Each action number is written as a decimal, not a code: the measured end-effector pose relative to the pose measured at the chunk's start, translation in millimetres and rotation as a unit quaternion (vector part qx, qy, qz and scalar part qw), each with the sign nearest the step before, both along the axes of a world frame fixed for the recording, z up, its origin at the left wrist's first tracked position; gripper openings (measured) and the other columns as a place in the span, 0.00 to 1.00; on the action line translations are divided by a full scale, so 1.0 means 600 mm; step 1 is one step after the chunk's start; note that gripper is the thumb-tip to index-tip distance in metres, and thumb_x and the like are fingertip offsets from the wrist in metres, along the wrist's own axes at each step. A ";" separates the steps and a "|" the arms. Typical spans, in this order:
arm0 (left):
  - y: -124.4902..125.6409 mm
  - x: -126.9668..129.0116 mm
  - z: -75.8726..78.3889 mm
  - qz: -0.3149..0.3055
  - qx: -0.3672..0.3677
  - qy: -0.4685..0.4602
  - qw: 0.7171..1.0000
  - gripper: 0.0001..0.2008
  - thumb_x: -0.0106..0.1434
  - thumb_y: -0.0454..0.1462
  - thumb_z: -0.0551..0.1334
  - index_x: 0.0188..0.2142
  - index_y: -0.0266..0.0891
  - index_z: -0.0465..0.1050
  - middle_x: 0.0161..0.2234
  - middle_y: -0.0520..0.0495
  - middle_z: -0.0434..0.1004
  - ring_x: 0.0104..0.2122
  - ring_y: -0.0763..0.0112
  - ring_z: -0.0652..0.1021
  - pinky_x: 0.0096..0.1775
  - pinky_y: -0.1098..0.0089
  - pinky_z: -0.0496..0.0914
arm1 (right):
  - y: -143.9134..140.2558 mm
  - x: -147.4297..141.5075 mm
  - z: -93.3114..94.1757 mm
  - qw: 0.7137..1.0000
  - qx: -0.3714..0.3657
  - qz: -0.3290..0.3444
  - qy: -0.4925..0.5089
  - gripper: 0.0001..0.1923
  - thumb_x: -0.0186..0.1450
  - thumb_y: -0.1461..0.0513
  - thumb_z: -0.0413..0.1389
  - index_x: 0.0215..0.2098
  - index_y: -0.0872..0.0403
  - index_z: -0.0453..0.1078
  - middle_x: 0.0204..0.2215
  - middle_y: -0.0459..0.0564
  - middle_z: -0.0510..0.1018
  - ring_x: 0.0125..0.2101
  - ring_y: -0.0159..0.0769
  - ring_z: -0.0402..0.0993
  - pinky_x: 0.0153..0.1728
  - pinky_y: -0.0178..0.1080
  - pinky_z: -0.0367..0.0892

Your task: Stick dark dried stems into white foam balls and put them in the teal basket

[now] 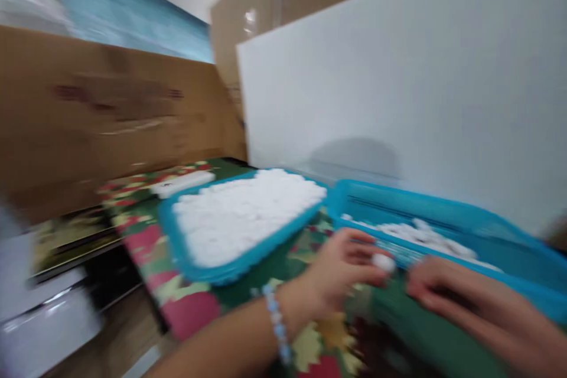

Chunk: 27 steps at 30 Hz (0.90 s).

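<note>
Pinching: the left hand point(341, 274) grips a small white piece point(383, 261) between thumb and fingertips, just in front of the near rim of the right-hand tray.
Left wrist: it wears a bracelet of blue and white beads point(277, 322).
Right hand: the right hand point(447, 289) lies low on the cloth just right of the white piece, knuckles up; blur hides whether its fingers hold anything, so I cannot tell.
Tabletop: a cloth patterned in green, red and yellow point(190, 301) covers it beneath both hands.
Right-hand tray: a blue tray point(522, 233) just beyond the hands holds a thin scatter of white pieces point(420, 235).
Left-hand tray: a second blue tray point(177, 245), tilted with its far end raised, carries a heaped pile of white pieces point(241, 212); it sits just beside the first tray.
Far left of cloth: a long white object point(181, 183) lies behind the heaped tray, too blurred to identify.
Back: a white panel point(398, 71) stands behind the trays, and brown cardboard point(88, 112) rises at the left.
</note>
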<state>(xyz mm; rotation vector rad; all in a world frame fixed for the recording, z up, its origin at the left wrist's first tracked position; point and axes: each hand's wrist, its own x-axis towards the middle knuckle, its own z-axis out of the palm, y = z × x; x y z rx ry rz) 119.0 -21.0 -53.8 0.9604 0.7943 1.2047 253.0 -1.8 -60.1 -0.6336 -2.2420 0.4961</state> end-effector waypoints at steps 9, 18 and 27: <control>0.024 -0.015 0.017 -0.049 0.029 -0.006 0.998 0.04 0.48 0.29 0.55 0.23 0.38 0.65 0.21 0.55 0.69 0.23 0.80 0.68 0.26 0.82 0.62 | 0.002 -0.005 0.041 0.986 -0.100 -0.087 0.100 0.10 0.50 0.77 0.49 0.20 0.58 0.61 0.19 0.42 0.64 0.23 0.25 0.61 0.23 0.28 0.58; 0.015 -0.013 0.013 -0.017 0.018 0.010 1.000 0.03 0.42 0.31 0.60 0.21 0.37 0.70 0.18 0.54 0.68 0.20 0.79 0.67 0.23 0.81 0.63 | -0.004 -0.007 0.031 0.986 -0.059 -0.017 0.155 0.08 0.51 0.73 0.50 0.19 0.56 0.62 0.20 0.42 0.66 0.24 0.28 0.61 0.28 0.33 0.57; 0.012 -0.009 0.022 0.004 0.005 -0.003 1.000 0.08 0.32 0.35 0.66 0.18 0.38 0.71 0.17 0.51 0.71 0.18 0.77 0.69 0.18 0.83 0.62 | -0.015 -0.009 0.033 0.971 -0.119 0.025 0.204 0.06 0.54 0.66 0.48 0.20 0.55 0.62 0.20 0.45 0.66 0.25 0.29 0.63 0.27 0.33 0.59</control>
